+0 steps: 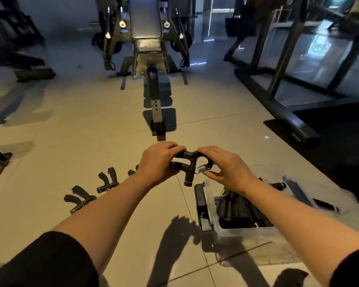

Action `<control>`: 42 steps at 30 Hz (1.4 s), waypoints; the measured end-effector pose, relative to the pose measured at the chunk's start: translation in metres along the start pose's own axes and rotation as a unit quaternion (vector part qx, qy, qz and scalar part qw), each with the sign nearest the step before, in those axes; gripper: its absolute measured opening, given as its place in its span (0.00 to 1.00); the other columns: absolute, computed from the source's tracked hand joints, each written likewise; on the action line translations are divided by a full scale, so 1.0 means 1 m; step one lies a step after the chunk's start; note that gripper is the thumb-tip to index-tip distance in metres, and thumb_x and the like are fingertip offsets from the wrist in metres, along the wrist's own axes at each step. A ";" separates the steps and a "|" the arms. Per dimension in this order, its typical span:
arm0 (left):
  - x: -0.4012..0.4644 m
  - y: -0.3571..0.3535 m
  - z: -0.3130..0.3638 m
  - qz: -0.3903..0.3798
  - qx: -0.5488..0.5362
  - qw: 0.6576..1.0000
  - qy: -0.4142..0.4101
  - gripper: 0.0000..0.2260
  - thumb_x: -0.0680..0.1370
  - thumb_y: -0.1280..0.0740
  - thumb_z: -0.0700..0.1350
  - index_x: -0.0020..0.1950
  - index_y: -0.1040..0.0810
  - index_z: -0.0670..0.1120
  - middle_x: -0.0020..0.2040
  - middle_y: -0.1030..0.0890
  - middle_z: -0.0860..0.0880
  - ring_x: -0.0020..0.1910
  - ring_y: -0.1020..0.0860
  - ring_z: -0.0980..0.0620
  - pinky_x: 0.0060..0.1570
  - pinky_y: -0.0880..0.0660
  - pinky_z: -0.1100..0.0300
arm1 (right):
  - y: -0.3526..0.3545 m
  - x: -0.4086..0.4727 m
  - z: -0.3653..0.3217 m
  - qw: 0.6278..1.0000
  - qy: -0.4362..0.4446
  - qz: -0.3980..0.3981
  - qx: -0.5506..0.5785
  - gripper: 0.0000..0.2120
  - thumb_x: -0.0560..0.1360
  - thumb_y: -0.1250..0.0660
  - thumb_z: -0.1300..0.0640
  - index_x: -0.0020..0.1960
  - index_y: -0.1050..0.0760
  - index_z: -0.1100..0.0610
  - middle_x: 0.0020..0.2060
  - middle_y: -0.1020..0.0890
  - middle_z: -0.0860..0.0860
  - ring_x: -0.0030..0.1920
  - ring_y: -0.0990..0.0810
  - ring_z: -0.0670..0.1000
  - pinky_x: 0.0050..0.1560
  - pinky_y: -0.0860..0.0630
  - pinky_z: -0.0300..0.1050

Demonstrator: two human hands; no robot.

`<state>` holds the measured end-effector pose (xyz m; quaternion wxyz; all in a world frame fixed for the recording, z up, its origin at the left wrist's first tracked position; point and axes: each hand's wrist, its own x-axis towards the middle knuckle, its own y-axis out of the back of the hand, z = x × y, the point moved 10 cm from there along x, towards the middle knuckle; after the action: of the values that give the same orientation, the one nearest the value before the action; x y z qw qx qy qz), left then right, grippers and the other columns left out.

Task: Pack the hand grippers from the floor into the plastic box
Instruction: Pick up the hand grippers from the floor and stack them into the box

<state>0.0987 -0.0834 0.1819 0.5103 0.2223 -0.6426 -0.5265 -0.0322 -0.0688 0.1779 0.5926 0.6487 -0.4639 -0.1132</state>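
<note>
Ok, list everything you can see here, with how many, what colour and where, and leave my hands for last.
Held hand gripper: one, black with a silver spring, in the air between both hands.
Hand grippers on the floor: at least three, black, in a row at left; the farthest is partly hidden by the left arm.
Plastic box: one, clear, on the floor at lower right, open.
Packed grippers: black, inside the box; count unclear.
Box lid: one, dark-edged, beside the box's left wall.
Weight bench: one, grey and black, straight ahead.
Rack frame: one, black, at right.
Floor: pale tiles.
Left hand: grips the gripper's handles.
Right hand: fingers pinch its spring end.
</note>
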 end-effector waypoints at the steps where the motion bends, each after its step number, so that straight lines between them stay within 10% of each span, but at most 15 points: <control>1: -0.001 0.000 0.005 -0.004 -0.032 0.999 0.033 0.26 0.69 0.25 0.51 0.66 0.26 0.54 0.57 0.20 0.52 0.54 0.23 0.49 0.47 0.25 0.57 | 0.012 -0.007 0.013 0.998 -0.051 0.018 0.022 0.30 0.70 0.27 0.59 0.70 0.33 0.52 0.58 0.21 0.50 0.51 0.20 0.50 0.50 0.20 0.49; 13: -0.002 -0.113 0.094 -0.133 -0.226 0.934 0.241 0.22 0.67 0.29 0.64 0.52 0.25 0.51 0.46 0.19 0.52 0.44 0.21 0.49 0.39 0.25 0.57 | 0.050 -0.156 0.162 0.907 -0.418 0.029 0.041 0.17 0.74 0.30 0.54 0.62 0.24 0.54 0.51 0.19 0.51 0.46 0.21 0.48 0.51 0.23 0.44; 19: 0.001 -0.183 0.113 -0.202 -0.239 0.905 0.289 0.23 0.66 0.29 0.66 0.46 0.25 0.48 0.39 0.20 0.50 0.38 0.21 0.48 0.40 0.21 0.53 | 0.028 -0.191 0.195 0.902 -0.427 -0.035 -0.048 0.15 0.74 0.33 0.56 0.60 0.24 0.55 0.58 0.22 0.54 0.56 0.24 0.55 0.52 0.27 0.49; 29: 0.022 -0.246 0.158 -0.272 -0.184 0.902 0.281 0.19 0.69 0.30 0.61 0.32 0.30 0.49 0.34 0.21 0.49 0.34 0.23 0.48 0.33 0.28 0.60 | -0.001 -0.232 0.267 0.887 -0.436 -0.129 -0.079 0.37 0.76 0.35 0.49 0.77 0.52 0.47 0.75 0.42 0.55 0.73 0.42 0.57 0.70 0.39 0.51; 42: 0.021 -0.258 0.170 -0.288 -0.109 0.926 0.220 0.27 0.70 0.35 0.69 0.34 0.27 0.44 0.31 0.24 0.48 0.30 0.26 0.50 0.29 0.30 0.57 | -0.020 -0.257 0.280 0.879 -0.456 -0.109 -0.090 0.42 0.74 0.36 0.40 0.77 0.59 0.44 0.66 0.35 0.52 0.60 0.28 0.56 0.49 0.25 0.52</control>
<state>-0.1257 -0.1134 -0.0294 0.4865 0.4511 -0.3615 -0.6550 -0.3576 -0.0680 -0.0198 0.3552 0.5160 -0.5970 -0.5011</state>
